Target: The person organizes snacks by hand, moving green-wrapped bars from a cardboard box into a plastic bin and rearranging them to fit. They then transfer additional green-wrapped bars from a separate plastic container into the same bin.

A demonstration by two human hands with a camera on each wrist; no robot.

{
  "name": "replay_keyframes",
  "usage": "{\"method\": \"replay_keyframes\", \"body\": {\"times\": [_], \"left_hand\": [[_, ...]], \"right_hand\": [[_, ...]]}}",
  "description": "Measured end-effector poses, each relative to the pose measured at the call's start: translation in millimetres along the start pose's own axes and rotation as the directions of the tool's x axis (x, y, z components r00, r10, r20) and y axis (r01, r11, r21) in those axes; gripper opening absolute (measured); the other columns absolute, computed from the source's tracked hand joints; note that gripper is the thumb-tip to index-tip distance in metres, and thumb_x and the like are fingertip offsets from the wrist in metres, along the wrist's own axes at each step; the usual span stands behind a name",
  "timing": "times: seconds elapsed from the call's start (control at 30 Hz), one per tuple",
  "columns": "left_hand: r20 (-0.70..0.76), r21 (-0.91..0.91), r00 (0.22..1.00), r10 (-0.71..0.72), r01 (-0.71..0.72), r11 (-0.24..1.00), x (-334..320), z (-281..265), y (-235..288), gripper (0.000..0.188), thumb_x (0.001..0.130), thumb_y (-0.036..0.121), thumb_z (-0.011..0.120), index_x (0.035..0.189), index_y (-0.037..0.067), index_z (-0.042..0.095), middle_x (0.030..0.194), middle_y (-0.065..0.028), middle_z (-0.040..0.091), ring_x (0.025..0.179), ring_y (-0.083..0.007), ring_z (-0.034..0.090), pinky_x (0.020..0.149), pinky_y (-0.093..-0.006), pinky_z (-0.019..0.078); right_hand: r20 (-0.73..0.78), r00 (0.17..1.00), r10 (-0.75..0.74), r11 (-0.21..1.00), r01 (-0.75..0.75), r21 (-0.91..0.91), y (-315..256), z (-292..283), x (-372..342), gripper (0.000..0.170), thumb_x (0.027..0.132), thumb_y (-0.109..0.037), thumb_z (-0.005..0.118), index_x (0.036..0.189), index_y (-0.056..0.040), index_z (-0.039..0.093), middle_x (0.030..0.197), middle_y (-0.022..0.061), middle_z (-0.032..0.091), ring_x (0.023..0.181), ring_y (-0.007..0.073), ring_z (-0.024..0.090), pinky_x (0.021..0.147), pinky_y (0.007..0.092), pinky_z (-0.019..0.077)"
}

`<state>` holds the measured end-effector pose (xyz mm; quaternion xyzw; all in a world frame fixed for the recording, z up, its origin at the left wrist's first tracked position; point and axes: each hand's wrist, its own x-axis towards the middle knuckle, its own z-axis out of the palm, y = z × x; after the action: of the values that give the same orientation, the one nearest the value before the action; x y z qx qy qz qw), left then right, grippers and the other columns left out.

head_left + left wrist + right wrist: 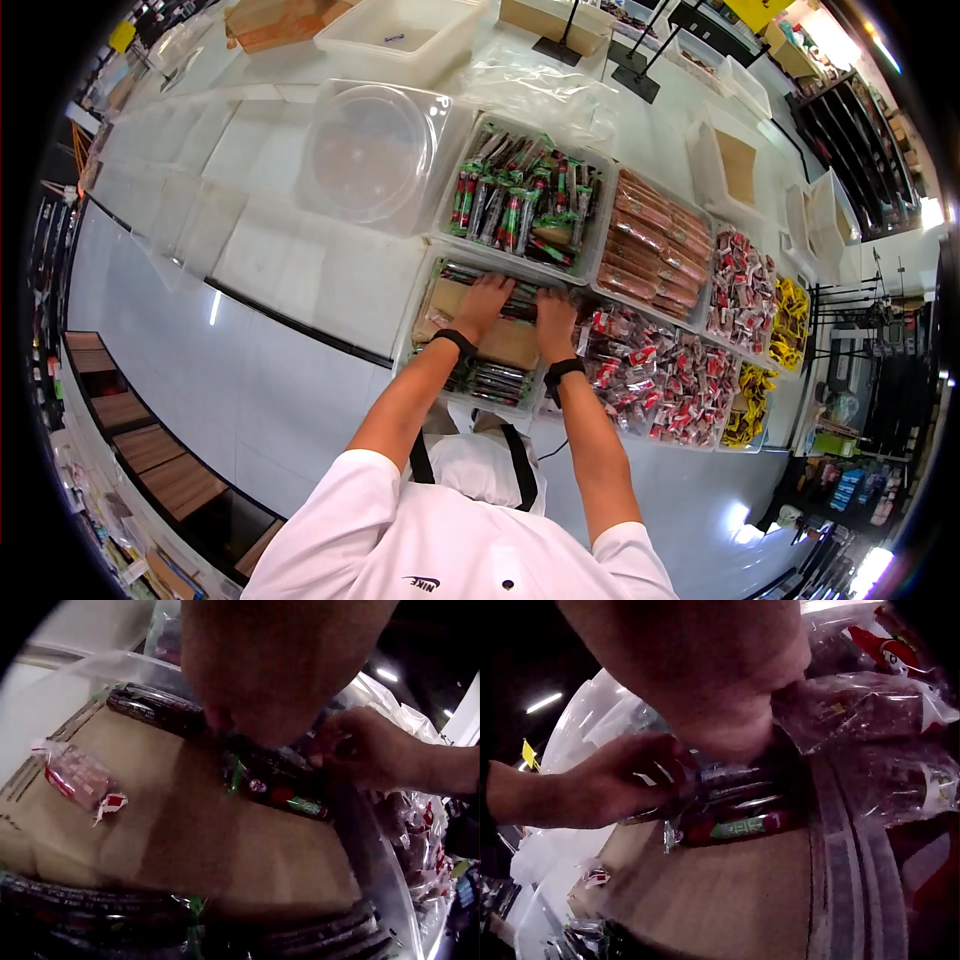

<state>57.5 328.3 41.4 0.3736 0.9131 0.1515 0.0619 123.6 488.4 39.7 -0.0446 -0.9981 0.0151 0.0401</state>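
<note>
Both hands are inside a clear bin [404, 335] of dark wrapped sticks and brown cardboard [508, 344]. My left hand [486, 306] has its fingers curled over dark sticks along the bin's far side; the right wrist view shows this left hand [622, 781] at one end of them. Across from it, my right hand [556, 322] curls its fingers at the other end, seen as the right hand [371, 748] in the left wrist view. Green-marked sticks [289, 796] lie on the cardboard [202, 832] between the hands. Fingertips are partly hidden. A small red-and-white packet [81, 780] lies on the cardboard.
Beyond stands a bin of green-ended sticks [515, 205], with long brown packages [655, 240] beside it. Red-and-white packets [660, 385] fill the bin at right, and yellow ones [748, 405] lie farther right. An upturned clear container [370, 155] sits at far left.
</note>
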Motion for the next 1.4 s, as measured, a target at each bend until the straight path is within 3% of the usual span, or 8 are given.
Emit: {"method": "replay_keyframes", "body": {"times": [0.33, 0.4, 0.67, 0.83, 0.9, 1.0, 1.1, 1.4], "left_hand": [[-0.093, 0.118, 0.979, 0.182, -0.171, 0.978, -33.1, 23.4, 10.7, 0.038, 0.078, 0.011, 0.061, 0.114, 0.004, 0.052, 0.118, -0.0158, 0.053, 0.112, -0.0357, 0.051, 0.094, -0.0409, 0.0441], [-0.057, 0.1, 0.982, 0.178, -0.172, 0.98, -32.7, 23.1, 11.3, 0.036, 0.077, 0.009, 0.06, 0.112, 0.004, 0.053, 0.117, -0.0154, 0.053, 0.113, -0.0351, 0.051, 0.093, -0.0399, 0.0448], [-0.1, 0.068, 0.985, 0.143, -0.137, 0.988, -46.8, 11.1, 18.3, 0.03, 0.078, 0.012, 0.059, 0.107, 0.003, 0.057, 0.111, -0.0146, 0.057, 0.108, -0.0338, 0.054, 0.084, -0.0405, 0.0492], [0.321, -0.248, 0.891, 0.321, -0.247, 0.937, -92.3, 8.1, 21.3, 0.042, 0.072, 0.029, 0.067, 0.105, 0.003, 0.059, 0.099, -0.0149, 0.061, 0.092, -0.0322, 0.06, 0.079, -0.0425, 0.0499], [0.238, -0.277, 0.889, 0.391, -0.324, 0.905, -98.7, 24.2, 12.9, 0.043, 0.07, 0.029, 0.069, 0.103, 0.003, 0.06, 0.095, -0.0156, 0.062, 0.089, -0.0332, 0.061, 0.078, -0.0434, 0.0499], [0.205, -0.248, 0.887, 0.414, -0.362, 0.899, -97.3, 26.7, 18.5, 0.043, 0.064, 0.03, 0.074, 0.095, 0.003, 0.064, 0.088, -0.016, 0.065, 0.085, -0.0342, 0.062, 0.078, -0.043, 0.0498], [0.313, -0.225, 0.891, 0.329, -0.267, 0.937, -93.2, 18.9, 23.5, 0.043, 0.057, 0.031, 0.079, 0.087, 0.003, 0.067, 0.085, -0.0158, 0.067, 0.084, -0.0338, 0.064, 0.079, -0.0411, 0.0504], [0.362, -0.199, 0.889, 0.28, -0.22, 0.955, -95.8, 16.3, 25.9, 0.055, 0.049, 0.027, 0.08, 0.095, 0.002, 0.062, 0.086, -0.0175, 0.066, 0.085, -0.0348, 0.064, 0.077, -0.0411, 0.0515]], "right_hand": [[-0.055, 0.998, -0.03, 0.999, 0.033, 0.039, -4.1, -10.1, -1.6, 0.024, 0.075, -0.003, 0.059, 0.099, -0.0042, 0.059, 0.098, 0.0114, 0.061, 0.097, 0.0298, 0.059, 0.078, 0.0386, 0.0515], [-0.015, 0.981, -0.195, 0.979, 0.196, 0.057, -2.6, -13.2, -2.0, 0.024, 0.074, -0.003, 0.059, 0.099, -0.0038, 0.059, 0.098, 0.0118, 0.06, 0.098, 0.0311, 0.058, 0.081, 0.0394, 0.0499], [-0.063, 0.983, -0.174, 0.982, 0.179, 0.067, -11.7, -5.4, 1.9, 0.024, 0.074, -0.003, 0.058, 0.098, -0.0051, 0.059, 0.095, 0.0118, 0.059, 0.099, 0.0311, 0.056, 0.081, 0.0402, 0.0488], [-0.203, 0.961, -0.186, 0.972, 0.211, 0.105, -21.2, -30.4, -17.9, 0.022, 0.075, -0.005, 0.057, 0.097, -0.0053, 0.058, 0.092, 0.0122, 0.059, 0.096, 0.0325, 0.056, 0.077, 0.0393, 0.0493], [0.042, 0.968, -0.246, 0.889, 0.208, 0.408, -23.3, -28.8, -43.2, 0.021, 0.077, -0.007, 0.058, 0.098, -0.0064, 0.058, 0.091, 0.0144, 0.06, 0.091, 0.0366, 0.058, 0.075, 0.0449, 0.0487], [0.079, 0.914, -0.397, 0.776, 0.289, 0.56, -17.5, -16.3, -84.0, 0.024, 0.077, -0.013, 0.062, 0.101, -0.0075, 0.06, 0.092, 0.0161, 0.062, 0.089, 0.0366, 0.059, 0.074, 0.0458, 0.0489], [0.357, 0.85, -0.388, 0.876, 0.219, 0.43, -19.4, -34.4, -102.7, 0.029, 0.078, -0.021, 0.065, 0.103, -0.0073, 0.06, 0.096, 0.0163, 0.063, 0.087, 0.0368, 0.06, 0.074, 0.0456, 0.049], [0.315, 0.845, -0.431, 0.844, 0.255, 0.472, -30.9, -35.8, -102.4, 0.047, 0.065, -0.032, 0.075, 0.101, -0.0051, 0.059, 0.089, 0.0159, 0.063, 0.082, 0.0367, 0.062, 0.072, 0.0454, 0.0497]]}}
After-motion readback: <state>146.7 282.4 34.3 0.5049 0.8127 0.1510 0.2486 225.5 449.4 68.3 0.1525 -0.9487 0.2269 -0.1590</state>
